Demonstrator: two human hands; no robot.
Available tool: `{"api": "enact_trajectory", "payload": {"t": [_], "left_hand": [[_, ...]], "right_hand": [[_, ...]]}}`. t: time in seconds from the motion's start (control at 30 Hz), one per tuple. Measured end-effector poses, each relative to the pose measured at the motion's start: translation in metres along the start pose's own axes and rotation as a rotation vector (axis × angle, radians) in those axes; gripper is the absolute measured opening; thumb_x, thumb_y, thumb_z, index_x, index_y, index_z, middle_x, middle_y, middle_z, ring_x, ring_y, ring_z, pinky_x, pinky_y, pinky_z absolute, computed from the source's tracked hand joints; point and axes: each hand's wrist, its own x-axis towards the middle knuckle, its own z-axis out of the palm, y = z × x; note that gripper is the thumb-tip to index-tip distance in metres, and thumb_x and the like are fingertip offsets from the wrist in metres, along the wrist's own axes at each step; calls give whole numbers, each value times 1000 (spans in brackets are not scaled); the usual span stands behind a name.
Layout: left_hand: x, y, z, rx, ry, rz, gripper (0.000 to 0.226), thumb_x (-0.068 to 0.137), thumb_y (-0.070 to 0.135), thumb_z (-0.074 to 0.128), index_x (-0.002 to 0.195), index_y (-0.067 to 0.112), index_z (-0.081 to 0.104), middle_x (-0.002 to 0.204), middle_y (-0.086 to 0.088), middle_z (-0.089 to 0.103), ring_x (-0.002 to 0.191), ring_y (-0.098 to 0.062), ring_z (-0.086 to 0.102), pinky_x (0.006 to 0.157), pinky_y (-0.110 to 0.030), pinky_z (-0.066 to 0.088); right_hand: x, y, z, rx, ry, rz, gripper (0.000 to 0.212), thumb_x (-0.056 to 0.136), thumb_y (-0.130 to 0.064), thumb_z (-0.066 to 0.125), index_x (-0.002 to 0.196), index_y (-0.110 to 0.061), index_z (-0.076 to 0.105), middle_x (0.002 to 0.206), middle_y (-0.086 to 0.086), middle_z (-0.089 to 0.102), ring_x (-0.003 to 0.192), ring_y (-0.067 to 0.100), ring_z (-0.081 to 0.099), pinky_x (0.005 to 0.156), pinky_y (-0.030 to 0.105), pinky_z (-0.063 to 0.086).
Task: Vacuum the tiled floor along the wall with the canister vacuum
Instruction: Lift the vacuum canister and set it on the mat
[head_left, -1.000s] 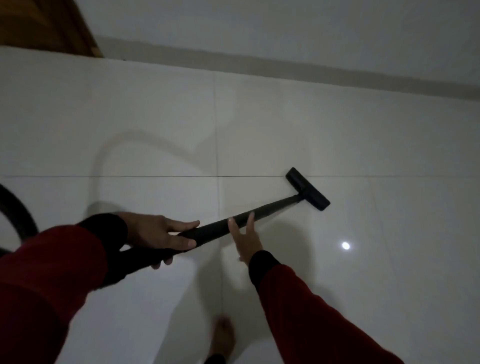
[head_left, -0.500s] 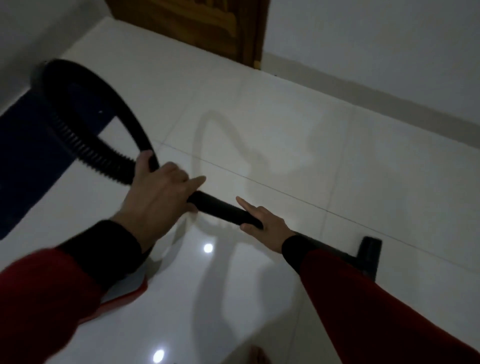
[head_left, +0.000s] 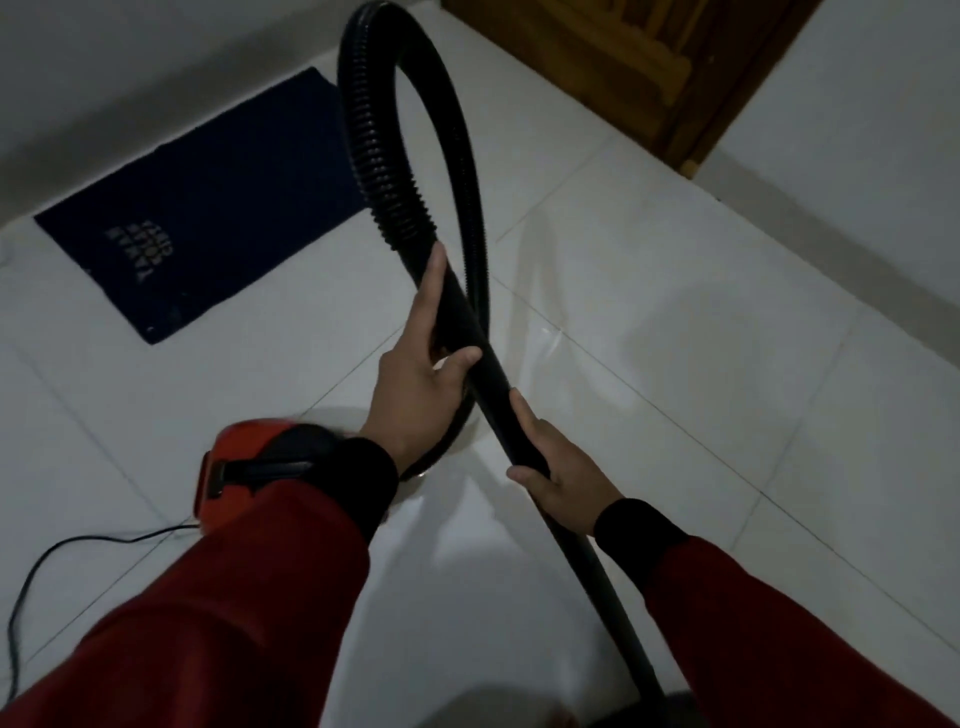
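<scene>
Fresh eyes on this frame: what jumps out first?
The black hose looping high up the middle, running down into the wand that both hands grip: left hand higher, right hand lower. Next, the red vacuum on the tiles behind the left sleeve, and the dark blue mat by the far-left wall.

A home interior, most likely a hallway or entry corner of a room. Glossy white floor tiles (head_left: 675, 322) in large squares, thin grout lines, ceiling lights mirrored in the glaze. Plain pale walls (head_left: 857, 104) meeting the floor at a low skirting band. A varnished wooden door (head_left: 623, 57) set in a matching frame at the far corner. A dark blue doormat (head_left: 218, 208) with printed lettering (too blurred to read with confidence) lying flat by the other wall. A red household canister vacuum (head_left: 244, 467) on the tiles, thin black power cord (head_left: 62, 551) trailing off behind it. Dim, domestic lighting throughout.
</scene>
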Motion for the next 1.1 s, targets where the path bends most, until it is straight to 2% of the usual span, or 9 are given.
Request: {"api": "enact_trajectory", "payload": {"t": [0.1,0.27,0.33,0.4,0.5,0.6,0.67,0.9,1.1], "left_hand": [[1,-6,-41,-49,-19,20,95,91,1,54,133,67,1,138,40,21,127,-3,48,102,-8,38],[1,-42,-113,-102,10,30,97,90,-4,53,134,64,-1,123,63,14,123,-5,53,107,-27,42],[-5,-61,-137,-131,67,10,96,91,-5,53,135,59,-4,137,52,10,118,-6,56,103,-21,44],[-14,-82,-157,-144,129,-19,97,91,-6,52,134,59,-5,156,24,5,118,-8,57,100,-18,45],[-28,-113,-177,-157,209,-39,97,91,-5,53,131,63,-4,160,3,15,116,-11,58,95,-14,47],[-35,-142,-186,-182,273,-57,98,91,-4,53,128,67,-3,156,0,25,111,-13,62,88,-12,49],[-36,-161,-190,-201,293,-43,99,91,-4,53,128,67,-3,157,-2,24,111,-12,62,88,-14,50],[-40,-230,-209,-202,328,42,98,92,-3,54,142,54,-7,152,9,27,107,-14,65,92,-22,51],[-42,-268,-213,-234,317,199,95,93,-4,52,145,49,-8,155,10,24,111,-16,64,96,-31,51]], "right_hand": [[15,-27,18,-16,-9,-3,79,95,-23,51,132,-62,-7,113,13,51,99,28,53,91,34,45],[59,-65,56,-76,-97,-81,77,94,-22,49,136,-57,-5,113,5,49,98,19,51,89,18,40],[80,-74,75,-109,-165,-105,80,96,-20,51,136,-55,-10,106,6,47,92,21,50,82,14,39],[96,-79,96,-126,-220,-152,79,97,-24,51,135,-55,-11,100,6,46,86,20,49,76,8,36],[115,-83,124,-110,-254,-214,75,96,-30,53,136,-59,-2,103,4,51,87,15,50,76,5,35],[133,-79,150,-140,-227,-279,73,89,-46,55,132,-71,1,118,5,60,103,19,51,92,19,40],[145,-75,163,-178,-166,-327,75,84,-50,57,128,-75,2,119,2,63,103,21,50,93,25,39],[175,-64,204,-170,-235,-374,102,74,-29,80,128,-75,8,140,-1,50,126,11,48,102,16,36],[179,-58,222,-293,-212,-448,118,62,-31,88,130,-74,1,131,-12,50,118,6,49,98,12,37]]}}
